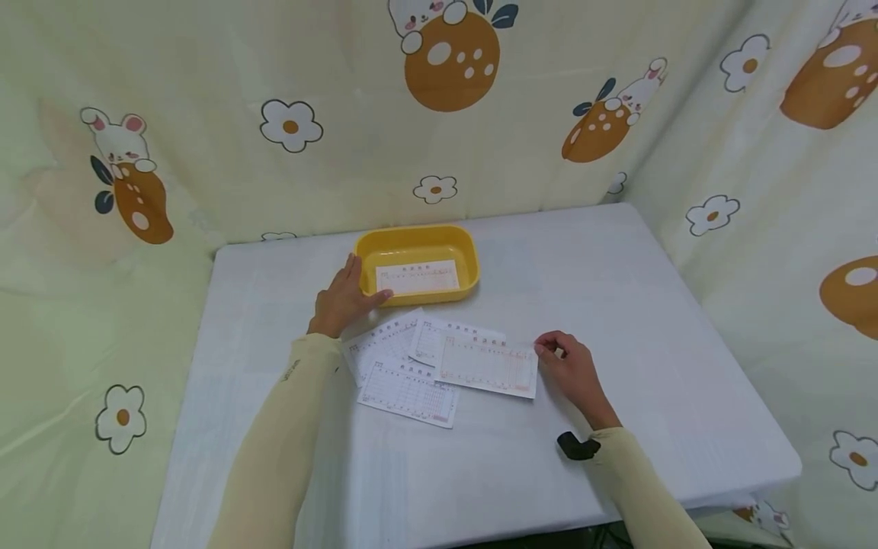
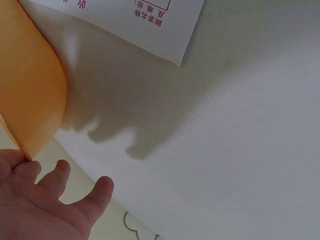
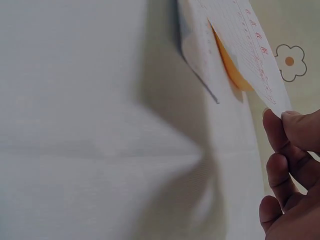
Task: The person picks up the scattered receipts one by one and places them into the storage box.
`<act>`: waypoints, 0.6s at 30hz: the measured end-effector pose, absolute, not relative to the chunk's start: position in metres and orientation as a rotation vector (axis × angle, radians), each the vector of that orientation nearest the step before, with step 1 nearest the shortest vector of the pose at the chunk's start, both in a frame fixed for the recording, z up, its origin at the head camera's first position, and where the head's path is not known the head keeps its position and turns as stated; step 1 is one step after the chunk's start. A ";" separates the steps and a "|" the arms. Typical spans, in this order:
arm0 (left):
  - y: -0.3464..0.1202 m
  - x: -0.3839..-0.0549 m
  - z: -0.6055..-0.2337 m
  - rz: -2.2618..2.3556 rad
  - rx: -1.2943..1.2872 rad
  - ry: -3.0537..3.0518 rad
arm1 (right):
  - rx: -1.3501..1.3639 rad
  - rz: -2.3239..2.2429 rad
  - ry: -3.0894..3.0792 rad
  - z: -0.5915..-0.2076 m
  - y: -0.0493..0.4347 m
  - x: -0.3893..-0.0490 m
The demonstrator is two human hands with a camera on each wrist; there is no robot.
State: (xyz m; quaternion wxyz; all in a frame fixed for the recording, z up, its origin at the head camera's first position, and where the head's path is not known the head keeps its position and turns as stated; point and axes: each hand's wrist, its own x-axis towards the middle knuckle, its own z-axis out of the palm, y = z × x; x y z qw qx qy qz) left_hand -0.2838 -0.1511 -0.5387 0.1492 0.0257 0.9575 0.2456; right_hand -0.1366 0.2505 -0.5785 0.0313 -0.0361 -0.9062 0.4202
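Observation:
My left hand [image 1: 341, 303] grips the front left corner of a yellow plastic tray [image 1: 469, 268], its thumb over the front rim and fingers along the left side. Inside the tray lies a printed receipt [image 1: 418, 277]. In the left wrist view the other fingers [image 2: 102, 192] spread away from the tray wall [image 2: 37, 85]. Between thumb and forefinger, my right hand [image 1: 571, 372] pinches the right corner of a red-printed receipt [image 1: 488, 366]. Seen from the right wrist, this receipt [image 3: 255, 55] tilts above the cloth. It overlaps other receipts [image 1: 410, 393] fanned out on the table.
A white cloth covers the table [image 1: 686, 427]. Behind it and at both sides hangs a cream curtain [image 1: 329, 46] with rabbit and flower prints. A black strap end [image 1: 578, 446] sticks out at my right cuff.

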 end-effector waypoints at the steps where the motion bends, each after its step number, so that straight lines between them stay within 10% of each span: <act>1: -0.151 -0.284 -0.539 0.708 0.076 2.751 | -0.108 1.290 -2.790 -0.577 0.250 -0.140; 18: -0.152 -0.286 -0.540 0.664 0.102 2.781 | 0.059 1.341 -2.664 -0.537 0.236 -0.213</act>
